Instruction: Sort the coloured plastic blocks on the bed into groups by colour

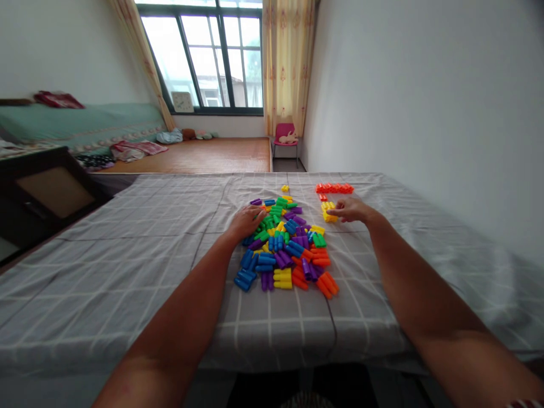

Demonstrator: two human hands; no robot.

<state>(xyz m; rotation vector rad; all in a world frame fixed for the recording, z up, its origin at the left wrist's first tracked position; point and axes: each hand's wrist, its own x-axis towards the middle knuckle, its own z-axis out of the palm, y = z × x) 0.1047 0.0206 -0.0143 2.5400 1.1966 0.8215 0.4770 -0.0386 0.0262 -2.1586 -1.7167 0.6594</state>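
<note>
A mixed pile of plastic bullet-shaped building blocks [278, 243] in blue, green, purple, yellow and orange lies on the grey checked cloth. My left hand [247, 221] rests on the pile's far left side, fingers stretched over green blocks and holding nothing that I can see. To the right of the pile, my right hand [351, 210] has its fingers closed at the right side of a small group of yellow blocks [327, 212]. Just beyond that group lies a small orange block [323, 198]. Farther back runs a row of orange blocks [334, 188].
A lone yellow block [285, 188] lies beyond the pile. The grey checked cloth [170, 226] covers the table up to its near edge. A white wall [425, 102] stands to the right. Behind the table are a wooden platform [212, 154] and a pink chair [285, 134].
</note>
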